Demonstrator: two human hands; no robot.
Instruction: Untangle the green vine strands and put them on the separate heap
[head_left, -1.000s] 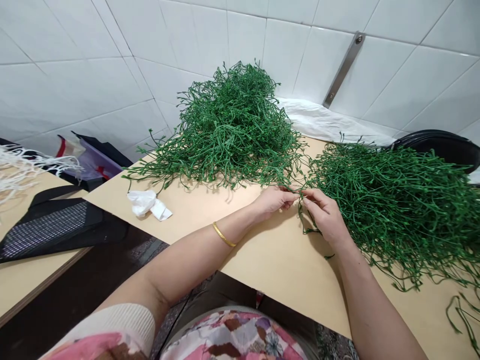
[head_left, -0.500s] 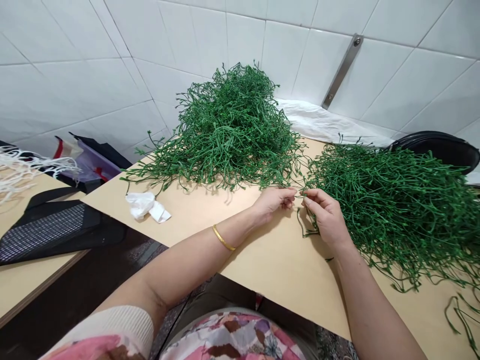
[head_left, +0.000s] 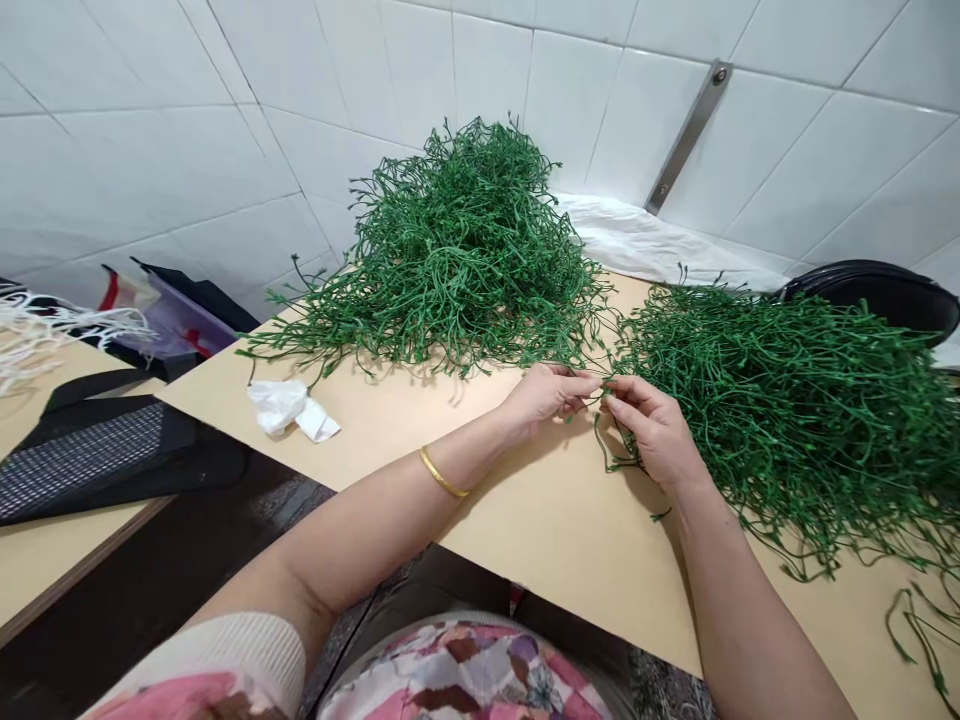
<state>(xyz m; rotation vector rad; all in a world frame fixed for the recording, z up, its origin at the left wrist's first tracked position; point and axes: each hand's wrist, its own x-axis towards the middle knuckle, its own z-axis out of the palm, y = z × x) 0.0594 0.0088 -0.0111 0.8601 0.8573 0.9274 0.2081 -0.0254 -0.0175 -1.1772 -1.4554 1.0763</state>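
Observation:
My left hand (head_left: 553,393) and my right hand (head_left: 651,425) meet fingertip to fingertip just above the table, both pinched on a thin green artificial stem (head_left: 595,397). Its small branched tips are partly hidden by the fingers. Under my right hand a few loose green stems (head_left: 616,462) lie on the wood. Behind my left hand rises a tall heap of green stems (head_left: 469,260). A second wide heap (head_left: 810,410) spreads beside my right hand and forearm.
A crumpled white tissue (head_left: 289,408) lies on the light wooden table (head_left: 525,540). At left are a black mesh-patterned bag (head_left: 97,450) and white strands (head_left: 67,325) on another table. A black case (head_left: 874,290) stands by the tiled wall, where a metal bracket (head_left: 688,137) is fixed.
My left fingertips have shifted slightly right, closer to my right fingertips on the stem. The heaps have not moved; the view has tilted very slightly.

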